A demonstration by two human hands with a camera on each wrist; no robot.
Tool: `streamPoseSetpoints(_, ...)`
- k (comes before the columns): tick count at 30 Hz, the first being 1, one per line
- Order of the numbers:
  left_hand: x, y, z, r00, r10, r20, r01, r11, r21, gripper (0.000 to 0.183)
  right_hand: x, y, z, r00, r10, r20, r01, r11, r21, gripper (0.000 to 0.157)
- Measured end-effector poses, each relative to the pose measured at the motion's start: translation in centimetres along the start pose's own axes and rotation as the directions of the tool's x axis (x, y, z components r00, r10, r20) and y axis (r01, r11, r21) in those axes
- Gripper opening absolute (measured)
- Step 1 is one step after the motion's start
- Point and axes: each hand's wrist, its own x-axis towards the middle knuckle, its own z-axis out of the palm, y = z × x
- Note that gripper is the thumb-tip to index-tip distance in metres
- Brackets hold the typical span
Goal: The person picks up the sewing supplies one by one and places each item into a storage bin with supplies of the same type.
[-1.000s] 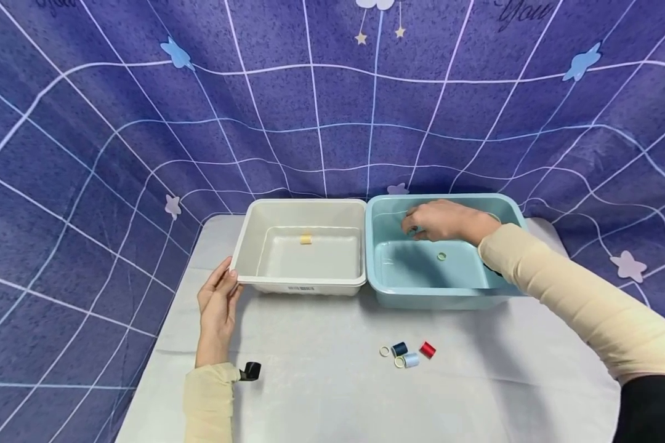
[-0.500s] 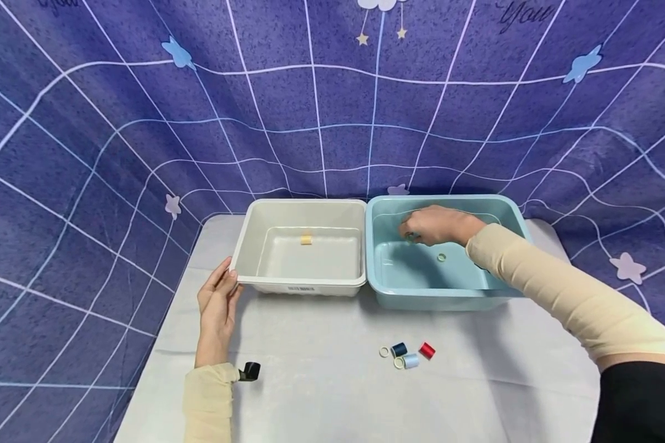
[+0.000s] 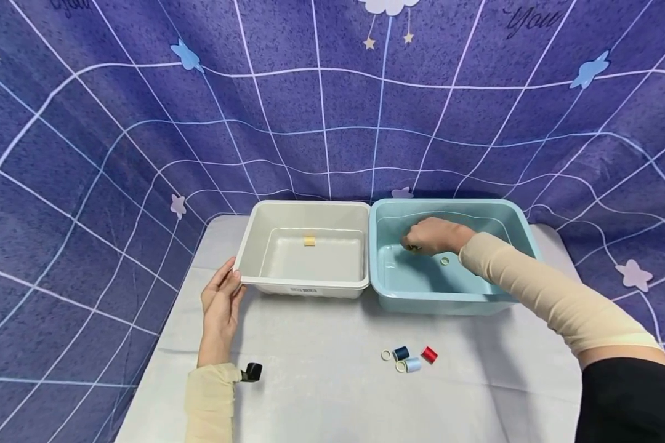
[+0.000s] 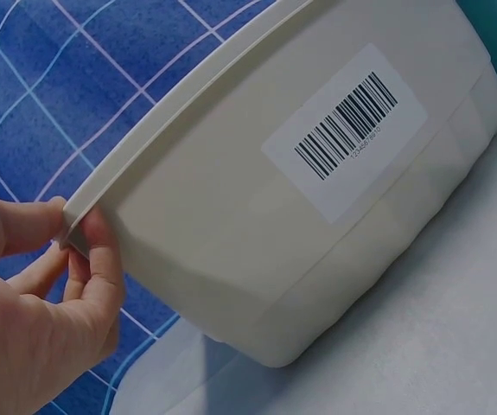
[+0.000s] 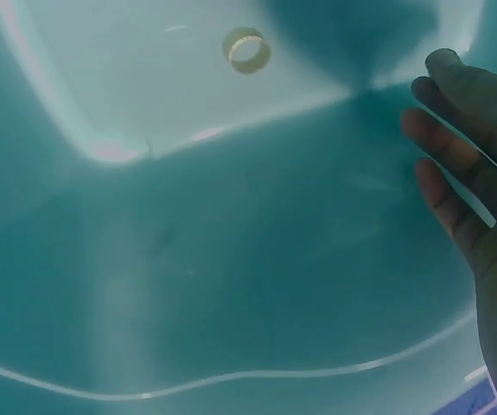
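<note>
My left hand [image 3: 220, 311] pinches the near left rim corner of a white plastic bin [image 3: 310, 283]; in the left wrist view thumb and fingers clasp its lip [image 4: 153, 121] from both sides. One yellow thread spool [image 3: 309, 240] lies inside that bin. My right hand [image 3: 433, 236] is inside the teal bin [image 3: 438, 297], its fingers bent and a small yellowish ring [image 3: 414, 248] showing at the fingertips, mostly covered by them. In the right wrist view the hand [image 5: 481, 164] enters from the right. Another pale ring [image 5: 247, 50] lies on the teal bin's floor.
The bins stand side by side on a white-covered table [image 3: 321, 381]. Nearer lie a dark blue spool [image 3: 401, 353], a light blue spool [image 3: 413, 365], a red spool [image 3: 429, 354] and two pale rings [image 3: 386, 355]. A purple curtain [image 3: 332, 98] hangs behind.
My right hand has sunk a little lower into the teal bin, towards its floor. The left hand keeps its hold on the white bin. The head view has shifted slightly.
</note>
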Motion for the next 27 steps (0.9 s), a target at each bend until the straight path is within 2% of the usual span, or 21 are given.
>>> streamPoseSetpoints(11, -0.4, -0.1, -0.3, 1.000, -0.023, 0.006, 0.023, 1.000, 0.009, 0.055, 0.6, -0.1, 2.8, 0.998, -0.048, 0.027, 0.049, 0.999, -0.002, 0.022)
streamPoseSetpoints(14, -0.5, -0.1, -0.3, 0.999, -0.031, 0.011, 0.031, 1.000, 0.004, 0.055, 0.5, 0.0, 3.3, 0.998, -0.032, 0.062, 0.032, 0.999, 0.009, 0.021)
streamPoseSetpoints(18, -0.5, 0.0, -0.3, 0.999, -0.029, 0.021, 0.029, 1.000, 0.003, 0.055, 0.6, 0.2, 3.5, 0.996, -0.005, 0.089, 0.003, 1.000, 0.013, 0.021)
streamPoseSetpoints(27, 0.0, 0.1, -0.2, 1.000, -0.019, 0.012, 0.019, 1.000, -0.012, 0.055, 0.3, 0.4, 3.0, 0.997, -0.006, 0.072, 0.006, 1.000, 0.002, 0.020)
